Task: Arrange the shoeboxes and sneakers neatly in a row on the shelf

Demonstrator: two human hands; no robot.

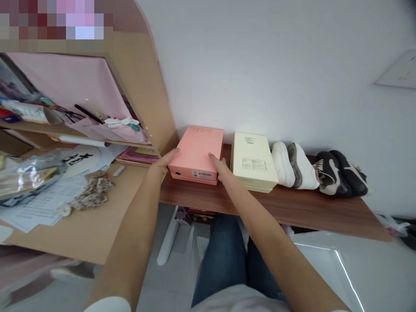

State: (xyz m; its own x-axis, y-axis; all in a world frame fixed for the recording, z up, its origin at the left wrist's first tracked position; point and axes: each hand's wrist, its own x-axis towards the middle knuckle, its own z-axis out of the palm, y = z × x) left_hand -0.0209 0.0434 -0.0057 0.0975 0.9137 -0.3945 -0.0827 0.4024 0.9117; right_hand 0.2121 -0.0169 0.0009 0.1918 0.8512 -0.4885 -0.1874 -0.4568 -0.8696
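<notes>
A pink shoebox (198, 149) with a barcode label on its front rests at the left end of the brown wooden shelf (276, 206). My left hand (166, 161) grips its left side, thumb on the lid's edge. On the opposite side my right hand (219, 165) holds it, thumb over the top edge; the other fingers are mostly hidden. Just right of that hand lies a cream shoebox (253, 158). Beyond it sit a pair of white shoes (294, 167) and a pair of black sneakers (339, 173).
At left stands a desk (113, 216) with papers, a patterned scrunchie (92, 190) and a pink pocket organizer (110, 125). Its side panel (146, 86) borders the shelf. A white wall rises behind. Below, a white roll (168, 242) leans near the shelf.
</notes>
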